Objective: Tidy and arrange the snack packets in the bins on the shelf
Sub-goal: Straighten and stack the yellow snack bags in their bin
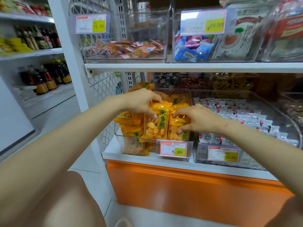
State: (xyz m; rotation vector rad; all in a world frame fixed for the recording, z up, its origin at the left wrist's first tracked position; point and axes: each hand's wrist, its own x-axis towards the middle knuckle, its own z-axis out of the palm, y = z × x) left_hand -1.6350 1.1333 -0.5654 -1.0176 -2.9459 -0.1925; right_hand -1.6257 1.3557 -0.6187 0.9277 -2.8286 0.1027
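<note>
The yellow-orange snack packets with green label strips [157, 126] stand upright in a clear plastic bin [118, 134] at the left end of the lower white shelf [147, 158]. Through their windows I can see pale puffed pieces. More of the same packets sit behind and to the left, some leaning and some lower in the bin. A red-framed price tag with a yellow patch [173, 149] is clipped to the bin's front.

Just right of it is a second clear bin [293, 126] full of small white packets with red and cloud marks [237, 112], carrying its own price tag [223, 154]. Behind both bins are darker packets I cannot make out. The upper shelf board [180, 67] holds a clear bin of small red-orange packets [127, 49] and another with blue and purple packets [191, 49]. White wire mesh [105, 86] closes the left side, an orange panel [180, 190] runs below, and dark bottles [44, 77] fill the neighbouring shelves.

My left hand [141, 102] reaches over the bin, thumb and fingers curled around the top of the middle front packet. My right hand [196, 118] is just beside it, fingers and thumb pinching the edge of the packet to its right. The hands are close together but apart, and both forearms stretch forward.
</note>
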